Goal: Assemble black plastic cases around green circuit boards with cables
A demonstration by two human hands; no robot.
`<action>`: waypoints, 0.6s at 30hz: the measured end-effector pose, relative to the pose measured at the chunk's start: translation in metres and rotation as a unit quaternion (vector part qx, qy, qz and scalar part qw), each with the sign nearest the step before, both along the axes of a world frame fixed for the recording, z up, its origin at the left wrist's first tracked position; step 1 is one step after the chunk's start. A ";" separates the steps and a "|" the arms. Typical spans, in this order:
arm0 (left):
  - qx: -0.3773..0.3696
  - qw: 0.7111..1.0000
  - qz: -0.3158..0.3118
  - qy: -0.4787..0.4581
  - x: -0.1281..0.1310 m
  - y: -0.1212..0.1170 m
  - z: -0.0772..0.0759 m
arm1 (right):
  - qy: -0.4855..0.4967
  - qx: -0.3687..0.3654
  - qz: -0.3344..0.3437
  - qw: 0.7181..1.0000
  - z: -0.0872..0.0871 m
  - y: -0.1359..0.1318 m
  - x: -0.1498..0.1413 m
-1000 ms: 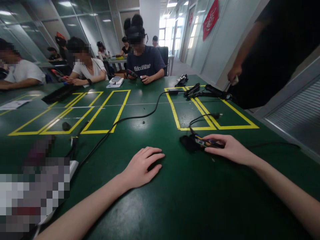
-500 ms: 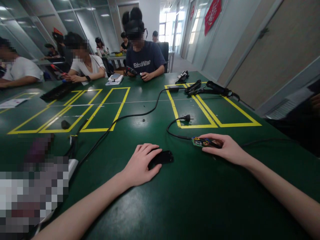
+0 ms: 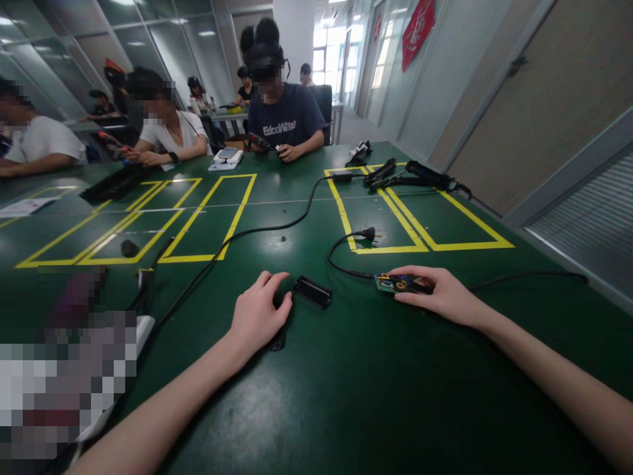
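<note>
A small green circuit board (image 3: 390, 284) with coloured wires and parts is gripped between the thumb and fingers of my right hand (image 3: 440, 293). From its left end a short black cable curves round to a two-pin plug (image 3: 368, 234) on the table. My left hand (image 3: 260, 310) has its thumb and forefinger apart, just left of a black plastic case half (image 3: 312, 293). That case half lies hollow side up, apart from the fingers. Partly hidden below my left hand is another black piece (image 3: 277, 341), whose kind I cannot make out.
A long black cable with an inline box (image 3: 342, 177) crosses the green table (image 3: 376, 396). Yellow tape (image 3: 393, 251) marks rectangles. Black tools (image 3: 420, 177) lie at the far right. A blurred white-edged item (image 3: 143, 330) is at left. Co-workers (image 3: 284, 112) sit across the table.
My left hand has moved left and come away from the black case half, which now lies uncovered at a different angle. My right hand keeps hold of the circuit board.
</note>
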State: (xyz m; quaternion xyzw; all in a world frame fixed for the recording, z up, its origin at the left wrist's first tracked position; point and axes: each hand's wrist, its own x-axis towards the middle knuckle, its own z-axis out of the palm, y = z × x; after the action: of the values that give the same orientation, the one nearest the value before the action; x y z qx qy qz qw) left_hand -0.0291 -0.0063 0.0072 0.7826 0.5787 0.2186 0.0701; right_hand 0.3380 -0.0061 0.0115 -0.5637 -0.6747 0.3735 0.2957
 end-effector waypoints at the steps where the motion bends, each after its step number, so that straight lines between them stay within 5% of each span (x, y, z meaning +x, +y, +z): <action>1: -0.006 1.000 0.001 0.025 -0.001 0.000 0.003 | -0.001 0.000 0.000 1.000 0.000 0.000 0.000; 6: -0.044 0.997 -0.040 0.053 -0.010 0.005 0.014 | -0.012 0.007 0.003 1.000 -0.003 0.000 0.002; 11: -0.140 0.986 -0.076 -0.051 -0.008 0.002 0.019 | -0.016 0.012 -0.018 1.000 -0.001 -0.001 0.001; 18: -0.209 0.966 -0.121 -0.092 0.000 -0.008 0.028 | 0.059 0.004 -0.128 0.990 0.004 0.006 -0.001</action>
State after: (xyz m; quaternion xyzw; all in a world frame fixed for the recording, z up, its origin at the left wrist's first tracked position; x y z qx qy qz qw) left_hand -0.0288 -0.0141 0.0354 0.7911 0.5038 0.1534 0.3110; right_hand 0.3367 0.0003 0.0152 -0.6213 -0.5800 0.3621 0.3827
